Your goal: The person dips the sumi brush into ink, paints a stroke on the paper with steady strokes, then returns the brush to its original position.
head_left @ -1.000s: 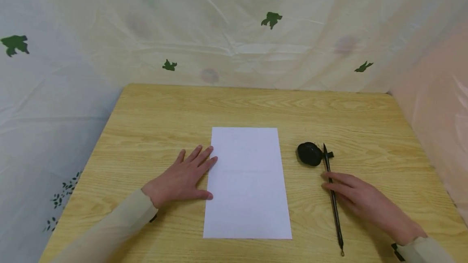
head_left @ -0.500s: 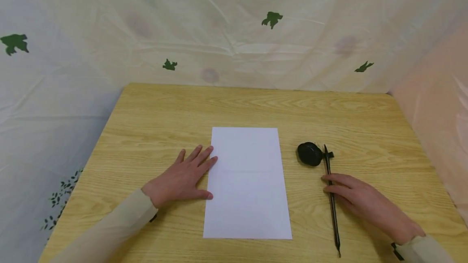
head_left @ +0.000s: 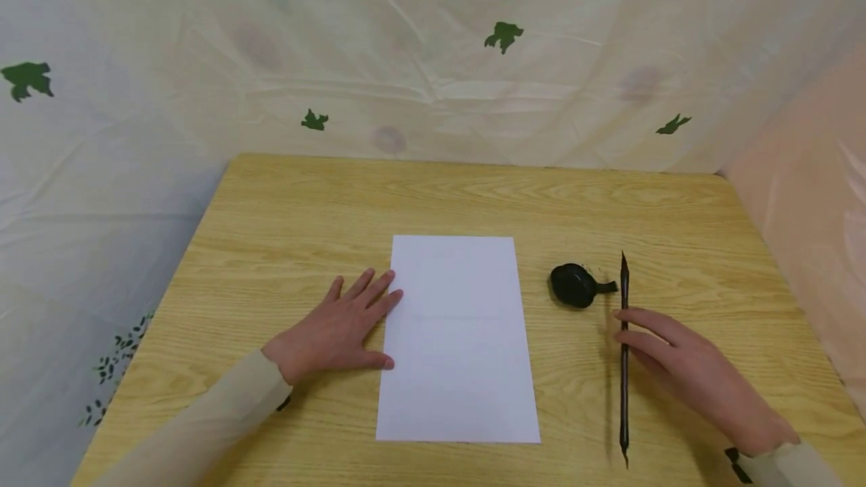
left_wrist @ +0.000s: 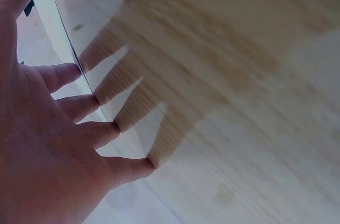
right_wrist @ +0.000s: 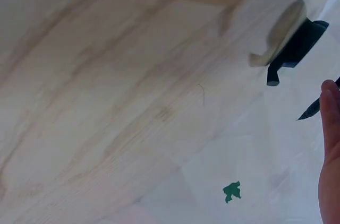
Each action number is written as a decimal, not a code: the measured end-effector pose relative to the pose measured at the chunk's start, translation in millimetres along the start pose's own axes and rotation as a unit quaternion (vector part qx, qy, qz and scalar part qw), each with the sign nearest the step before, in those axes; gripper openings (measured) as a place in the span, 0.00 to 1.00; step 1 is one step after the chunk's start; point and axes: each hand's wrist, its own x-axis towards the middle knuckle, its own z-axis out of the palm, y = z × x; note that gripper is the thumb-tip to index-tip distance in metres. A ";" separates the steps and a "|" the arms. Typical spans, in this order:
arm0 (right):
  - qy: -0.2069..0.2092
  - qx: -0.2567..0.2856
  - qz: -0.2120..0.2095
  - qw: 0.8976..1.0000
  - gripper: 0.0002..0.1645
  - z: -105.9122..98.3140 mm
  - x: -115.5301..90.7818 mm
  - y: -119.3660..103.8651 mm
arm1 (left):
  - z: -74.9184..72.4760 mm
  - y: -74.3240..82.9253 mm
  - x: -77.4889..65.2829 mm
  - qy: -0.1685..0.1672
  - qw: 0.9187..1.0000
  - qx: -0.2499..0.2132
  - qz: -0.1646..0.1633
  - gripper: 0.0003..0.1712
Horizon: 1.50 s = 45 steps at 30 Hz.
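Observation:
My right hand (head_left: 697,367) pinches a dark calligraphy brush (head_left: 625,382) by its shaft, raised over the table with its shadow beside it. The bristle tip points toward the far side of the table. In the right wrist view, only the brush's pointed tip (right_wrist: 309,111) shows past the fingers. A small black ink dish (head_left: 573,285) with a short handle stands left of the brush. My left hand (head_left: 331,337) lies spread at the left edge of a blank white sheet of paper (head_left: 456,344), fingertips on that edge. In the left wrist view the left hand's fingers (left_wrist: 133,170) are straight and apart.
The wood-grain table (head_left: 298,201) extends around the paper on all sides. A pale plastic curtain (head_left: 406,43) with green bird shapes hangs behind the table's far edge and along both sides.
My right hand has lifted the brush off the ink dish's handle and moved it slightly right, baring the handle. My left hand and the paper have stayed in place.

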 end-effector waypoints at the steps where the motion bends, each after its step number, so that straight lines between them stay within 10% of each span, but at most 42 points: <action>1: 0.008 -0.004 0.002 1.000 0.35 -1.1 1.1 -0.9 | 0.0 0.0 -0.2 0.000 1.000 0.000 0.000 0.60; 12: 0.167 -0.007 -0.043 0.985 0.28 -12.7 28.4 -17.1 | -1.6 -1.1 -0.3 0.001 1.000 -0.005 -0.001 0.61; 24: 0.281 -0.001 0.014 0.960 0.26 -13.6 44.9 -28.1 | -4.3 -0.8 -1.2 -0.005 1.000 -0.011 -0.004 0.61; 34: 0.371 0.060 0.079 0.923 0.24 -11.3 61.7 -34.9 | -3.7 -1.0 -1.4 -0.007 1.000 -0.017 -0.002 0.61; 41: 0.422 0.223 0.073 0.876 0.10 -9.0 65.1 -28.8 | -3.9 -0.4 -1.5 -0.008 1.000 -0.017 -0.001 0.60; 45: 0.413 0.241 0.101 0.873 0.10 -12.4 67.4 -29.1 | -3.0 -0.7 -0.8 -0.009 1.000 -0.014 -0.003 0.61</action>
